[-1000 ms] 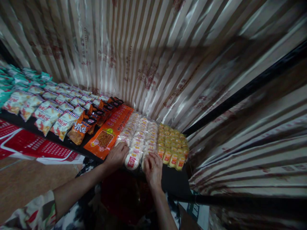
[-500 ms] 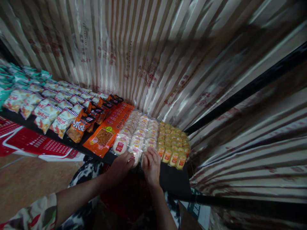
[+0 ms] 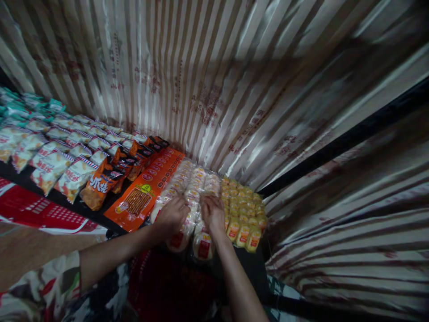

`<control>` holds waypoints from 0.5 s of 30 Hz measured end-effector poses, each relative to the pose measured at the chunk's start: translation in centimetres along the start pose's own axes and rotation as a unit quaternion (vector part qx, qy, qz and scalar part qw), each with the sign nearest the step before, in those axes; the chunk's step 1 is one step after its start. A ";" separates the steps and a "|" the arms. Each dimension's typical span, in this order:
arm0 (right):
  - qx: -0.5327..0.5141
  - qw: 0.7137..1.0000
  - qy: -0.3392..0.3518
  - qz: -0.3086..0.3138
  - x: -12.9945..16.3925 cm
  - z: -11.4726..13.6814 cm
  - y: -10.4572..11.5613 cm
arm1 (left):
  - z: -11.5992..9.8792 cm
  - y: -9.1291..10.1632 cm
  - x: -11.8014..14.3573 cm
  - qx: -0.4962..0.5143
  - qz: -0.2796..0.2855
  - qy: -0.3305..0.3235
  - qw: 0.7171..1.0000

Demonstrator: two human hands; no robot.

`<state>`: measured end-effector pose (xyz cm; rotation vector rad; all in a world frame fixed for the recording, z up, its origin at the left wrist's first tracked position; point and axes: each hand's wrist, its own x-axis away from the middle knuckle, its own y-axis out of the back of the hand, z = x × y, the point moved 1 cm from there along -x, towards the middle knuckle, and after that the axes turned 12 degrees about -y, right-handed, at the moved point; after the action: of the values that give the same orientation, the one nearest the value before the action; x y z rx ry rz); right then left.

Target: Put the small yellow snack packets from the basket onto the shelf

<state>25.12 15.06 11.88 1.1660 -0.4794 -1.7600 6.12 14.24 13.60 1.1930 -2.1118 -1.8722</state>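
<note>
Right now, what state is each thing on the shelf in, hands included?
Left hand: palm down on the white packs.
Right hand: palm down on the white packs.
White packs: sealed, in rows.
Yellow packs: sealed, in rows, untouched.
Orange packs: flat, overlapping.
Chip bags: sealed, overlapping.

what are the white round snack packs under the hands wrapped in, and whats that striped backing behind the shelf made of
White round snack packs: seemingly clear glossy plastic film, since the pale contents show through and highlights glint on it. The left hand and right hand rest on them. Striped backing: probably shiny plastic sheet or satin-like cloth; it hangs in folds and reflects light, so hard to settle.
</note>
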 end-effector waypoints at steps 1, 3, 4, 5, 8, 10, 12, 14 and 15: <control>0.001 1.000 0.004 0.001 -0.9 -0.5 -0.3 | 0.9 0.0 -1.3 -0.012 -0.001 -0.001 1.000; 0.007 1.000 0.011 0.000 -2.8 -1.4 -0.9 | 2.9 -0.3 -3.8 -0.040 0.016 0.015 0.999; 0.012 1.000 0.013 -0.005 -3.7 -1.8 -1.3 | 3.9 -0.5 -5.0 -0.048 0.029 0.021 0.998; 0.021 1.000 0.014 -0.009 -4.6 -2.3 -1.7 | 4.8 -0.8 -6.2 -0.049 0.039 0.027 0.998; 0.057 0.998 0.016 -0.012 -7.0 -3.5 -2.8 | 7.0 -1.7 -9.1 -0.061 0.048 0.038 0.996; 0.075 0.997 0.014 -0.012 -8.3 -4.3 -3.5 | 8.1 -2.3 -10.6 -0.067 0.040 0.045 0.996; 0.083 0.996 0.011 -0.011 -9.4 -5.0 -4.0 | 8.8 -2.9 -11.7 -0.063 0.038 0.055 0.996; 0.086 0.996 0.007 -0.010 -10.2 -5.7 -4.5 | 9.3 -3.3 -12.7 -0.060 0.040 0.067 0.995; 0.087 0.996 0.005 -0.011 -10.6 -5.9 -4.7 | 9.5 -3.5 -13.1 -0.063 0.040 0.073 0.995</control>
<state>29.07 27.42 10.98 1.3050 -0.6270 -1.7572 11.87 29.74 13.65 1.1620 -1.9068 -1.7954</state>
